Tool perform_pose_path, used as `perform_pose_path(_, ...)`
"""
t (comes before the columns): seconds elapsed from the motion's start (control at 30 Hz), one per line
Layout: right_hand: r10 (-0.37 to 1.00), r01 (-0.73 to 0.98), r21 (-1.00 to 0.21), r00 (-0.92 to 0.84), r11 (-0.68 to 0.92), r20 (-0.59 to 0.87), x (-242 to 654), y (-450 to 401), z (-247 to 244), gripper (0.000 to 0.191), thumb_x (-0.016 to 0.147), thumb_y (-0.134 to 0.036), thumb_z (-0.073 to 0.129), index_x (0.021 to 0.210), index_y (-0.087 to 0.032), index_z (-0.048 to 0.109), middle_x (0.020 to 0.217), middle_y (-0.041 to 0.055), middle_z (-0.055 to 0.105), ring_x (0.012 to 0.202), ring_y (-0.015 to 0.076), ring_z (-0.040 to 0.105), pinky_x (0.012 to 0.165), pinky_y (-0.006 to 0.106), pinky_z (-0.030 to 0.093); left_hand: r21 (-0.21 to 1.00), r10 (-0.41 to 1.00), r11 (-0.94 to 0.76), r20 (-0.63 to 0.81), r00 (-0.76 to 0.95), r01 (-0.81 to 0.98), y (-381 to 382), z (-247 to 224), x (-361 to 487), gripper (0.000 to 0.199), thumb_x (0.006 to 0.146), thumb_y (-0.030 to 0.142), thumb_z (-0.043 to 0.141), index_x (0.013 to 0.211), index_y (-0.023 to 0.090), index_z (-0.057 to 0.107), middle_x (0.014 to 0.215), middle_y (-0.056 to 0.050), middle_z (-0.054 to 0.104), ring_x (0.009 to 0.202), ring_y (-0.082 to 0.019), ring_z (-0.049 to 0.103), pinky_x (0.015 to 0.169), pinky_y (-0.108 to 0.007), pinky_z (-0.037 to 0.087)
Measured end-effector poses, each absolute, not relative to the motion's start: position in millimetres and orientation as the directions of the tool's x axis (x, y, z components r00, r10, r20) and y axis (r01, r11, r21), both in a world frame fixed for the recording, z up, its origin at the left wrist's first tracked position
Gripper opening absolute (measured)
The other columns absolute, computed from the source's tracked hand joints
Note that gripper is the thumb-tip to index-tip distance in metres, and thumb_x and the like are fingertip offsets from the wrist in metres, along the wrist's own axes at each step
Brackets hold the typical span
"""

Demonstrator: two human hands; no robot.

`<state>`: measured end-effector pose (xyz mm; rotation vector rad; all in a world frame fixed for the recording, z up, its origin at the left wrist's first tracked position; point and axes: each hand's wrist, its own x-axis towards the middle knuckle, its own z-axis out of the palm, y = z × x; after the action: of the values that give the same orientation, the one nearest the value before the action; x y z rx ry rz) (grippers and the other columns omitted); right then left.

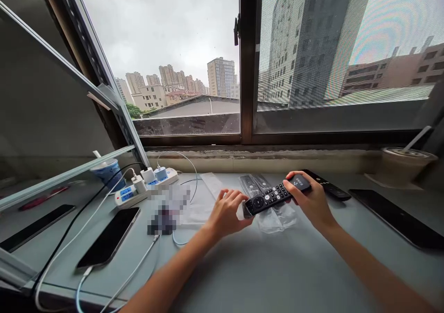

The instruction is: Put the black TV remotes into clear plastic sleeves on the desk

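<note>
A black remote control [274, 195] with round black and white buttons is held up at a slant above the table. My right hand [310, 202] grips its upper right end, the thumb lying across the face. My left hand [227, 213] has its fingers and thumb closed around the lower left end, where something clear like plastic film shows. Behind and below lie more remotes in clear plastic sleeves [274, 220], partly hidden by the held one. Another black remote [328, 185] lies just beyond my right hand.
A black tablet-like slab [395, 216] and a lidded drink cup [405, 165] stand at right. To the left are a phone [109, 239] on a cable, a power strip [149, 186] with chargers, a blue cup [109, 172] and a metal shelf frame [128, 119]. The window [246, 72] is behind.
</note>
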<state>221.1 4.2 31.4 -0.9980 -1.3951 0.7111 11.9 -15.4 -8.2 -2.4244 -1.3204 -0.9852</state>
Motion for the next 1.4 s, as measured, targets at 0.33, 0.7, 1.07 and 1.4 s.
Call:
perform_pose_path(0.33,0.9,-0.005,-0.928,-0.239,0.374,0.364,218,-5,26,0.022,0.08,-0.044,0.042,0.083,-0.022,0.046,0.049,-0.0033,0.054,0.043,0.0115,0.045,0.041,0.023,0.036,0.101,0.663,-0.518,0.675,0.324,0.85,-16,-5,12,0.015,0.066,0.026,0.057,0.078,0.021,0.051,0.078,0.0,0.059,0.074,-0.015,0.055,0.086,-0.034,0.034)
perform_pose_path(0.7,0.818,0.073,-0.976,-0.56,0.205,0.13,202,-16,15,0.043,0.08,-0.042,0.044,0.117,-0.02,0.041,0.073,0.0004,0.059,0.055,0.0111,0.054,0.045,0.021,0.037,0.027,0.587,-0.543,0.727,0.356,0.84,-18,-5,12,0.02,0.066,0.031,0.06,0.079,0.021,0.049,0.076,0.001,0.058,0.073,-0.014,0.054,0.083,-0.032,0.035)
perform_pose_path(1.07,0.711,0.082,-0.995,-0.696,-0.061,-0.101,189,-26,17,0.05,0.066,-0.026,0.049,0.115,-0.018,0.049,0.071,-0.0008,0.057,0.047,0.01,0.055,0.041,0.02,0.035,-0.1,0.394,-0.669,0.792,0.466,0.736,-22,-5,13,0.015,0.075,0.016,0.05,0.09,0.02,0.05,0.085,0.0,0.061,0.079,-0.013,0.054,0.082,-0.029,0.033)
perform_pose_path(1.4,0.889,-0.148,-0.988,-0.456,-0.033,0.039,204,-11,18,0.018,0.065,-0.025,0.049,0.075,-0.014,0.059,0.056,0.0002,0.052,0.045,0.0097,0.044,0.046,0.025,0.033,-0.009,0.519,-0.559,0.776,0.359,0.829,-21,14,1,0.035,0.074,0.036,0.06,0.103,0.018,0.05,0.101,-0.006,0.058,0.095,-0.02,0.052,0.087,-0.033,0.035)
